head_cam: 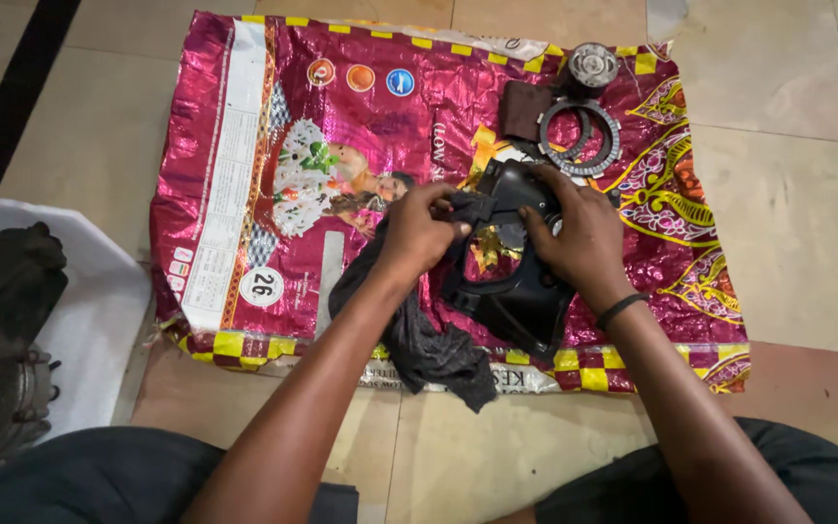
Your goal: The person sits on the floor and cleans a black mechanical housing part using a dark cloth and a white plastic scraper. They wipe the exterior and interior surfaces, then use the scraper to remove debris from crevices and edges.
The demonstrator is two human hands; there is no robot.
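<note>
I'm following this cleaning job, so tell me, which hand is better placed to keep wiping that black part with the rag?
Probably the left hand: it already grips the dark rag bunched against the black part. The right hand is wrapped around the part's far side, seemingly steadying it over the pink sack.

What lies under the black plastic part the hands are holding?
The black part rests over a magenta woven sack spread on the tiled floor. A dark rag drapes beside it. The sack print beneath it is hidden.
</note>
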